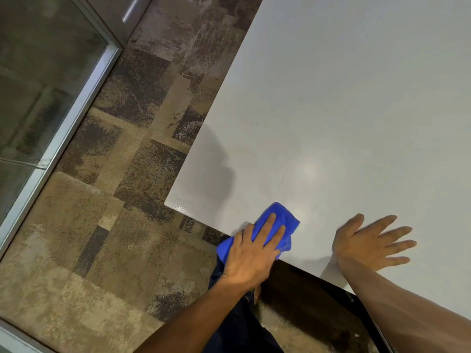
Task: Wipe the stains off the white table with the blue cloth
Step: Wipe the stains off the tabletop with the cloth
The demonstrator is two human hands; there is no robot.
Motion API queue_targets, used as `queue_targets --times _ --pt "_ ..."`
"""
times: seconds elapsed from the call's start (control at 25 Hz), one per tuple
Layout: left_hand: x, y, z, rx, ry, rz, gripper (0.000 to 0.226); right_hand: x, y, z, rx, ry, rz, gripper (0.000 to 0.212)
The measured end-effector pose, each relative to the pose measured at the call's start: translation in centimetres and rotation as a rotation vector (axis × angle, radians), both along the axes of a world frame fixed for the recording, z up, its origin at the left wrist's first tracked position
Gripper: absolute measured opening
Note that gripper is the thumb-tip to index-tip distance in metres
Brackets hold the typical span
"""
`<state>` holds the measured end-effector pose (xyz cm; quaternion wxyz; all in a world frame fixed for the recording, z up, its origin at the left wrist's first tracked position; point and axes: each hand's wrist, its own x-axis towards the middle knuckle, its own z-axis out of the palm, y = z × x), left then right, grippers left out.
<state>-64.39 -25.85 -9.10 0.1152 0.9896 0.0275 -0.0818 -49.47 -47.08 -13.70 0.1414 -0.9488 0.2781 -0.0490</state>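
Observation:
The white table (344, 110) fills the right half of the head view, its near corner at the lower middle. A folded blue cloth (279, 216) lies on the table at the near edge, close to that corner. My left hand (251, 253) presses flat on the cloth, fingers spread over it, and part of the cloth hangs past the edge. My right hand (369, 242) rests palm down on the bare table to the right of the cloth, fingers apart and holding nothing. A faint thin dark mark (281, 181) shows on the surface above the cloth.
Patterned brown carpet (114, 200) covers the floor left of the table. A glass wall with a metal frame (74, 115) runs along the far left. My dark trousers (237, 314) and a dark table frame (356, 304) sit below the near edge.

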Motion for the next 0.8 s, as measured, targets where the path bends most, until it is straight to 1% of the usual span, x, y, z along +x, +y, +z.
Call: queue_targets --times 0.08,0.16,0.28,0.4,0.52,0.6,0.64,0.72,0.76,0.8 --pt "-0.3 1.8 -0.4 0.024 -0.014 0.053 0.069 0.0 0.2 0.3 -0.011 0.065 0.015 0.075" --pt "-0.6 4.1 -0.6 0.044 -0.02 0.144 0.066 -0.1 0.1 0.7 -0.002 0.117 0.019 0.075" --pt "-0.6 7.9 -0.1 0.075 -0.02 0.317 0.066 -0.3 0.3 1.4 0.011 0.213 0.062 0.083" --pt "-0.1 12.3 0.4 0.17 -0.012 0.482 0.057 -0.2 0.6 2.1 0.021 0.206 0.039 0.078" --pt "1.4 16.3 0.7 0.18 -0.004 0.649 0.055 -0.1 0.0 2.0 0.028 0.32 0.11 0.082" --pt "3.1 18.1 1.1 0.152 -0.011 0.755 0.057 -0.1 -0.2 1.5 0.034 0.294 0.112 0.081" --pt "4.2 18.7 1.5 0.146 -0.03 0.8 0.059 -0.2 0.0 1.5 0.017 0.244 0.1 0.08" --pt "6.3 18.7 2.4 0.147 -0.114 0.815 0.061 -0.2 0.5 1.5 -0.011 0.154 0.025 0.076" --pt "7.3 18.0 2.9 0.152 -0.158 0.757 0.06 0.0 0.7 1.4 0.001 0.138 -0.005 0.075" --pt "8.1 16.9 3.3 0.154 -0.189 0.654 0.059 0.2 0.7 1.3 0.033 0.129 -0.026 0.075"
